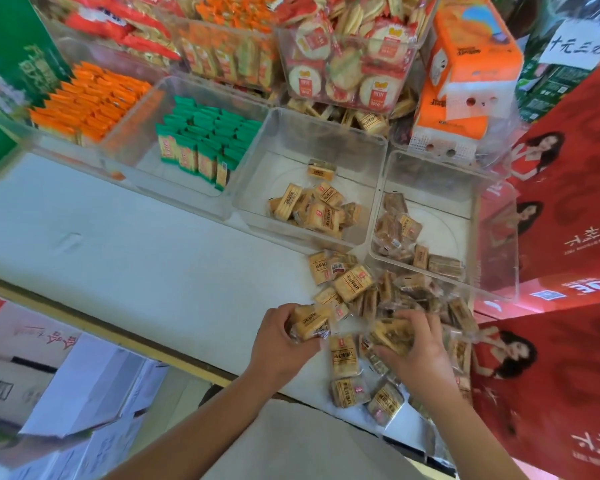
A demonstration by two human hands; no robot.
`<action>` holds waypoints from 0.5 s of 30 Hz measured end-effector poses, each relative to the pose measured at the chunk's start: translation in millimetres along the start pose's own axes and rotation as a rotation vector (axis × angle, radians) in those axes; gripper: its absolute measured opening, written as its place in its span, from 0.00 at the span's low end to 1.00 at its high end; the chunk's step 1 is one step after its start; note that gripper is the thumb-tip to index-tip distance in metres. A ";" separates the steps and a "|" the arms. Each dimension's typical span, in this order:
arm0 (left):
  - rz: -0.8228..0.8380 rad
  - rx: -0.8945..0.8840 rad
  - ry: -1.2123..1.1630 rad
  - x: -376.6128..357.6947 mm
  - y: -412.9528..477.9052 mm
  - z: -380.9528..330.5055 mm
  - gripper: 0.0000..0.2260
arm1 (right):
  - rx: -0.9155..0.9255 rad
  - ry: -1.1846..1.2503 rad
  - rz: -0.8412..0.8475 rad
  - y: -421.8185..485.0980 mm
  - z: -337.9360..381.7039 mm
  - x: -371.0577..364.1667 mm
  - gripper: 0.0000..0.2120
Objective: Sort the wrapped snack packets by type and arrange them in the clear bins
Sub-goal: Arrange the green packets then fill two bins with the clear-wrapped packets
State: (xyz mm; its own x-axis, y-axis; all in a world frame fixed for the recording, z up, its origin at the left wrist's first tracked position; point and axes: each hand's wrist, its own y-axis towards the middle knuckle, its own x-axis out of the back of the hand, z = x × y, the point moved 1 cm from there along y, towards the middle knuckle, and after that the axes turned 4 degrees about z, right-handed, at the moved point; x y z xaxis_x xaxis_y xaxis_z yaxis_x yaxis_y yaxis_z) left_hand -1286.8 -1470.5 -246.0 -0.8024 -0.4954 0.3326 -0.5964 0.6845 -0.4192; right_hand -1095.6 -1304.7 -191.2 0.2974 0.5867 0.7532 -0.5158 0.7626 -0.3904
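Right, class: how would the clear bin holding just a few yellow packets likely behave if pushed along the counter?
Probably light: the clear bin holds only a small heap of yellow packets. It would likely slide easily on the smooth white counter. Low and wide, it seems unlikely to tip.

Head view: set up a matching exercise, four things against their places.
Things:
1. orange packets
2. green packets
3. round crackers
4. left hand

Places:
a. raised bin at the back
b. leftmost front bin
c. gripping pale packets over the table
d. second front bin from the left

Pairs: 1-b, 2-d, 3-a, 4-c.
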 end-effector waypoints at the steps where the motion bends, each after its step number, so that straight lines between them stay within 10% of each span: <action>1: -0.004 -0.006 -0.004 4.8 1.0 -2.4 0.25 | 0.047 0.044 -0.032 -5.0 4.9 -0.7 0.34; 15: -0.006 -0.097 -0.062 118.5 96.8 -107.0 0.42 | 0.011 0.544 -0.268 55.8 149.1 15.4 0.31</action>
State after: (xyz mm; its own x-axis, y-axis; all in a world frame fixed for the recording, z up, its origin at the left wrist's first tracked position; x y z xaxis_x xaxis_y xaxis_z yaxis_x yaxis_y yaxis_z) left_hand -1437.4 -1405.7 -156.8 -0.8002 -0.5300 0.2806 -0.5990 0.7284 -0.3326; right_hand -1239.6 -1293.7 -122.4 0.7844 0.4321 0.4449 -0.3736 0.9018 -0.2172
